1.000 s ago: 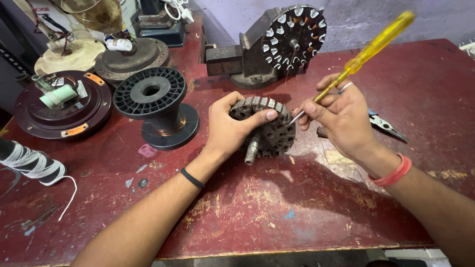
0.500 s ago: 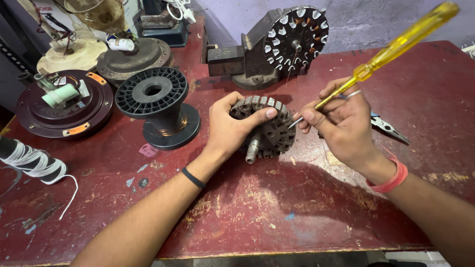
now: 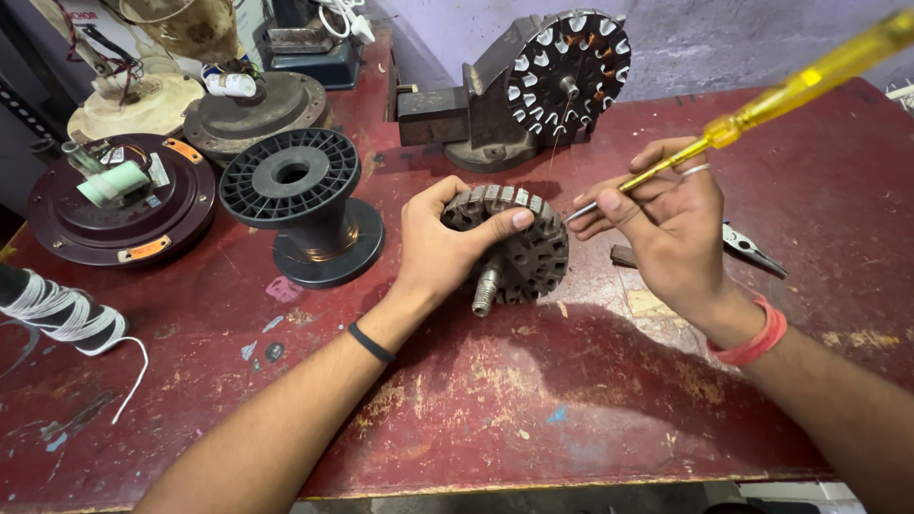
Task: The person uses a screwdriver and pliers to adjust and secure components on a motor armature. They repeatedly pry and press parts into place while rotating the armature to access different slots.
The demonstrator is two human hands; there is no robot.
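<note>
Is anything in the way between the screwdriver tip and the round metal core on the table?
Nothing visible. The right hand holds the screwdriver, its tip right beside the core, which the left hand grips.

Screwdriver [image 3: 762, 105] tip against gripped stator [image 3: 524, 252]

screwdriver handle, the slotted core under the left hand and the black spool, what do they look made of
Screwdriver: handle looks like clear amber plastic, since light glows through it; the shaft is bright metal. Slotted core under the left hand: dull grey metal, probably stacked steel sheets judging by its ribbed edge, with a metal shaft. Black spool: likely moulded plastic, matte with radial ribs on its flange.
</note>
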